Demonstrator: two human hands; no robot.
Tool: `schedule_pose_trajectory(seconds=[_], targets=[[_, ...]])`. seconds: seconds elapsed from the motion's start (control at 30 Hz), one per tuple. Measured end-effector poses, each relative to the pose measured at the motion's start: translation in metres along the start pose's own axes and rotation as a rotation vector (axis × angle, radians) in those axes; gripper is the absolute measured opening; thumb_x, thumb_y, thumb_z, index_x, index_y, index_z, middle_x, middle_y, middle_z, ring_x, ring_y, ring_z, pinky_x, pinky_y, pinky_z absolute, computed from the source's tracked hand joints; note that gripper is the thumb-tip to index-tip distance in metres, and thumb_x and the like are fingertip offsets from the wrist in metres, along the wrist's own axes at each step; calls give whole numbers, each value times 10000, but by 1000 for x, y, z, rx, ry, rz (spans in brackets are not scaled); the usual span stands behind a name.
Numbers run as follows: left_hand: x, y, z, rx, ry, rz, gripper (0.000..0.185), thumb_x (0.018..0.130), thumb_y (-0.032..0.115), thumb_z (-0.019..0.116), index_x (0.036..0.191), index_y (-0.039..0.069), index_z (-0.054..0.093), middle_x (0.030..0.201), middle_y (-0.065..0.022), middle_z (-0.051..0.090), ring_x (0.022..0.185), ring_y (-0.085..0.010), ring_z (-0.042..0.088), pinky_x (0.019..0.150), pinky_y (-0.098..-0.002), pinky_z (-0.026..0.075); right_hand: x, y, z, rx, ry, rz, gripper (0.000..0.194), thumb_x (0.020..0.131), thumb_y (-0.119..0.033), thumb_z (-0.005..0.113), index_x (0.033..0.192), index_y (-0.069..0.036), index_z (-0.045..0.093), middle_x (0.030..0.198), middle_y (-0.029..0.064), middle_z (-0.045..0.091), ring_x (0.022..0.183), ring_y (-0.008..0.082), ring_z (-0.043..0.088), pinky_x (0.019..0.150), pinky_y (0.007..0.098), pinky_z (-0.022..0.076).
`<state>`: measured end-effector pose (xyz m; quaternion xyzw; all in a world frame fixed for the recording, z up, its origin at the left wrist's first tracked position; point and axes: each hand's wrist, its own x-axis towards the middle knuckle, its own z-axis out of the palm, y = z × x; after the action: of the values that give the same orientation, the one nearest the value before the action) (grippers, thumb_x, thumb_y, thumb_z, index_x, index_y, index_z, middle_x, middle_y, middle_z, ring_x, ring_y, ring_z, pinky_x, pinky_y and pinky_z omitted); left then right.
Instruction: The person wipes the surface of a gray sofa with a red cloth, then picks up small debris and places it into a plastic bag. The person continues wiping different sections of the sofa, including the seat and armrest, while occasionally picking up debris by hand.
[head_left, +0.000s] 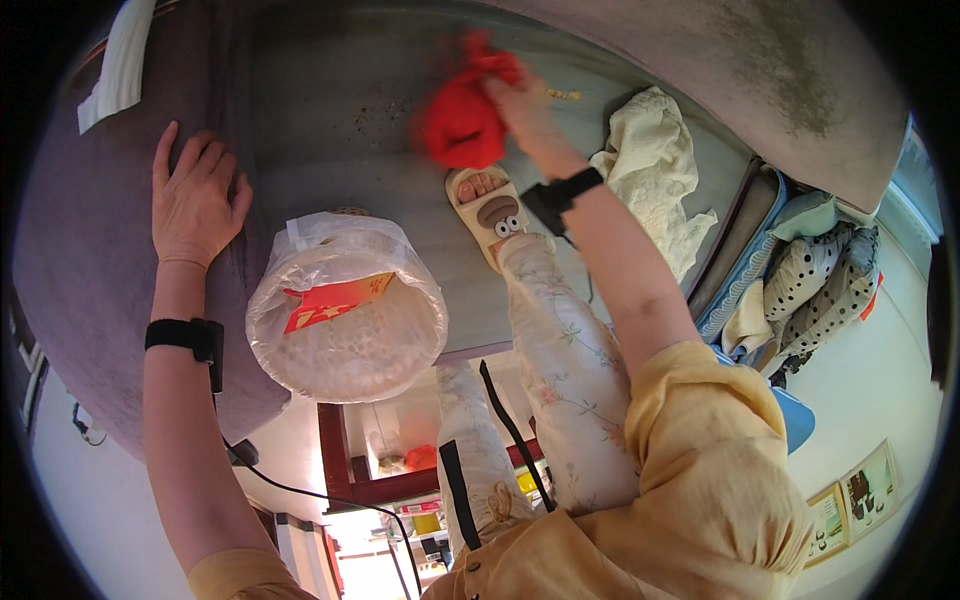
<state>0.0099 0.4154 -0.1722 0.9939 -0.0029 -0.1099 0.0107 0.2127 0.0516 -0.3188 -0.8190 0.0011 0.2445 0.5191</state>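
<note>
My right hand (525, 112) grips a bunched red cloth (469, 124), blurred by motion, above a grey surface (330, 157) that looks like a sofa seat. Just below the cloth is my foot in a cream slide slipper (487, 214) with a cartoon face. My left hand (196, 191) lies flat, fingers spread, on a purple-grey padded armrest (90, 247). Between my arms stands a round waste bin (360, 367) lined with a translucent plastic bag. A red paper packet (337, 300) with gold markings lies inside it.
Dark crumbs (382, 116) and yellowish bits (564, 94) are scattered on the grey surface. A crumpled cream cloth (652, 150) lies to the right, near polka-dot pillows (810, 285). A stained padded panel (780, 67) rises beyond. A black cable (300, 491) trails from my left wristband.
</note>
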Motion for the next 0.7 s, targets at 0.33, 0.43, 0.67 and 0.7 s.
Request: schedule_pose_trajectory(seconds=[0.33, 0.43, 0.67, 0.7], targets=[[-1, 0, 5, -2, 58, 13, 205, 872, 239, 646, 961, 82, 742, 1121, -17, 703, 1271, -162, 557, 1272, -472, 232, 39, 36, -12, -985, 272, -7, 789, 747, -472, 802, 1372, -74, 529, 1355, 210, 519, 1234, 409, 514, 1018, 510, 456], [0, 2, 2, 19, 27, 0, 195, 870, 233, 643, 947, 82, 742, 1112, -17, 703, 1259, -162, 562, 1271, -474, 232, 9, 22, 41, -834, 64, -232, 659, 776, -355, 803, 1339, -86, 591, 1382, 211, 516, 1237, 445, 520, 1042, 517, 465], [-2, -1, 4, -1, 53, 7, 172, 864, 228, 640, 892, 83, 728, 1075, -16, 696, 1242, -156, 564, 1272, -475, 228, 29, -30, 14, -871, -31, -447, 608, 807, -303, 775, 1369, -136, 615, 1413, 140, 551, 1242, 450, 532, 1067, 489, 483], [-2, -1, 5, -5, 75, 14, 169, 863, 227, 639, 887, 83, 726, 1070, -16, 694, 1242, -156, 563, 1272, -475, 229, 38, -31, 12, -908, -2, -376, 594, 812, -298, 770, 1368, -155, 618, 1418, 124, 550, 1244, 442, 531, 1063, 487, 487]])
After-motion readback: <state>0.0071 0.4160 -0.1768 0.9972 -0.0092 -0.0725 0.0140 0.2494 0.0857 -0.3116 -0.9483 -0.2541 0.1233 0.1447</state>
